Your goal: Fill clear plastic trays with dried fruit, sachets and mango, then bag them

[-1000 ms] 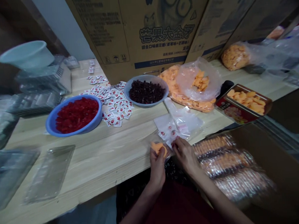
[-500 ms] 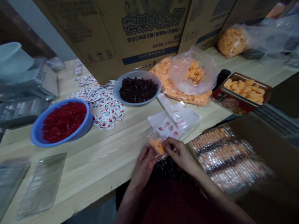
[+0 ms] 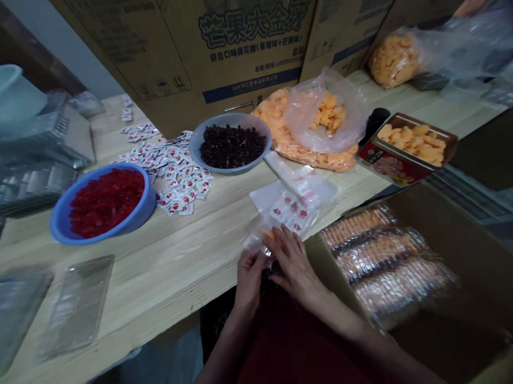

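Note:
Low at the table's front edge, my left hand (image 3: 249,275) pinches a small clear plastic bag (image 3: 251,239). An orange gummy-like piece (image 3: 267,235) shows through the bag, mostly covered by fingers. My right hand (image 3: 292,262) lies over the bag from the right, its fingers stretched out and the thumb apart. Just beyond the hands is a flat clear bag with red-printed sachets (image 3: 289,210), lying on a stack of clear plastic bags (image 3: 314,183).
Behind stand a blue bowl of red pieces (image 3: 56,222), loose sachets (image 3: 173,173), a bowl of dark pieces (image 3: 194,143) and a bag of orange pieces (image 3: 273,108). At right are a tin (image 3: 388,165) and a carton (image 3: 460,227) of packed rows. Large boxes (image 3: 249,55) form the back.
My right hand has gone from a pinch at the orange piece to stretched fingers laid over the bag. The left hand's fingers have closed on the bag. The view has shifted slightly.

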`<state>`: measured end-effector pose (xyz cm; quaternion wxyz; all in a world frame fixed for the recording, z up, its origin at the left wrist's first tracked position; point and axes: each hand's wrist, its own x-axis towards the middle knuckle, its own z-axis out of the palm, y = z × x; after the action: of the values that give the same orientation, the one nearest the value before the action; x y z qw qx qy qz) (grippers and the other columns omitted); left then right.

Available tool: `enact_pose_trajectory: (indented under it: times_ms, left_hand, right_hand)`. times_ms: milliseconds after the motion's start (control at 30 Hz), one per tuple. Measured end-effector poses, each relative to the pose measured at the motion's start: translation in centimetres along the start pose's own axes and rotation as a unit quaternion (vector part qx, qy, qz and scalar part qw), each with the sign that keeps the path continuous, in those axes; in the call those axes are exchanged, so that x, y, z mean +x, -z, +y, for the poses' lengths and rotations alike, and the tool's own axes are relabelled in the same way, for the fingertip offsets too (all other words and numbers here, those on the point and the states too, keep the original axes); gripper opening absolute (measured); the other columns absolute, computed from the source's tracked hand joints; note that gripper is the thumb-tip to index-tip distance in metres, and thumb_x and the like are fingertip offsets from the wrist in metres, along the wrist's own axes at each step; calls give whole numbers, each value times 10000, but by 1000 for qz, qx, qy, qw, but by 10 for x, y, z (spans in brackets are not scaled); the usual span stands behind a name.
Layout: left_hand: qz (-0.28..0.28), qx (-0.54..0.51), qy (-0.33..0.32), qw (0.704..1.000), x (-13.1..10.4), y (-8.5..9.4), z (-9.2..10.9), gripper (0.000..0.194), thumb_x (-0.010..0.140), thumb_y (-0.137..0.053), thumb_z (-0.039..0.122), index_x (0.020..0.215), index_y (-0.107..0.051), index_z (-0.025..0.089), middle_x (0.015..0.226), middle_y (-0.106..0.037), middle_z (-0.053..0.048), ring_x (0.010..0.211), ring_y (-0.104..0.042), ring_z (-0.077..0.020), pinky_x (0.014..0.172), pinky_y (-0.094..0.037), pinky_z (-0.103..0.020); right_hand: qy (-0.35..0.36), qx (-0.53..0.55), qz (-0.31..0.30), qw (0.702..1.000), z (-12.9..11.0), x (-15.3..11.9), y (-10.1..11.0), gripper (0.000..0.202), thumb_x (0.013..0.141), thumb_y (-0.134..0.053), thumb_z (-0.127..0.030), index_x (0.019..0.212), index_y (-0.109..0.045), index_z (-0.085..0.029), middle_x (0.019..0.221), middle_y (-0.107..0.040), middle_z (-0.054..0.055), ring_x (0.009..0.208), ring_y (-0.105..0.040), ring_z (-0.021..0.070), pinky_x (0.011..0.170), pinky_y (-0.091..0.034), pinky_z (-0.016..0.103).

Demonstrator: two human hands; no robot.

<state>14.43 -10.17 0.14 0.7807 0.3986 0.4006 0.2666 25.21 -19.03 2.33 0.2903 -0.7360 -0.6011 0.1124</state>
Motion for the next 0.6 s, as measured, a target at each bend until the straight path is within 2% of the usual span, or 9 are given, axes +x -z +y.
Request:
enact_pose_trajectory:
  times_ms: [67,133,300,367,467,533,600]
  left_hand:
    - [7,0,10,1000,-4,5,-5,284,777,-759,418,858,-745,146,796,-709,-30,716,-608,-130,709,-482,-241]
    - [8,-17,27,999,-8,10,-10,309,780,-758,436,887,-744,146,855,-725,-49,752,-636,-141,718,-503,-251]
    - [22,-35,72,997,-19,24,-19,335,732,-800,450,889,-737,161,891,-741,-70,802,-694,-188,747,-561,-313]
    - [12,-2,92,996,-24,35,-13,334,726,-800,456,876,-743,163,874,-746,-79,806,-707,-206,742,-567,-321]
    - [-43,105,102,988,-31,56,11,348,729,-793,462,910,-750,169,898,-753,-103,844,-714,-236,763,-567,-339]
    - [-47,195,49,979,-34,70,31,325,716,-809,426,922,-733,186,928,-746,-91,875,-703,-236,808,-562,-354]
    - [-14,279,-42,959,-32,76,50,396,694,-829,383,1028,-692,221,1022,-725,-73,928,-684,-233,856,-555,-374]
  right_hand:
    - [24,-29,-4,999,5,-10,-17,871,863,-592,-80,1590,-141,-240,1632,-211,147,1522,-85,340,1182,-192,644]
    - [51,-41,-3,998,11,-18,-32,792,911,-509,-75,1590,-140,-246,1634,-216,134,1524,-102,312,1186,-193,639]
    - [102,-31,17,994,24,-27,-47,555,1011,-410,-160,1547,-298,-250,1555,-402,113,1494,-253,246,1177,-293,570]
    - [129,-17,17,991,27,-27,-45,497,1026,-399,-182,1519,-359,-235,1520,-459,102,1482,-283,229,1175,-323,536]
    - [163,10,8,987,24,-24,-30,450,1038,-389,-203,1486,-420,-232,1494,-496,87,1468,-315,213,1173,-349,500]
    - [177,39,15,983,18,-20,-14,447,1038,-381,-184,1478,-435,-241,1470,-525,81,1451,-351,206,1167,-364,495]
    - [180,79,38,980,9,-14,4,465,1032,-374,-152,1483,-429,-249,1439,-559,78,1426,-397,201,1158,-380,498]
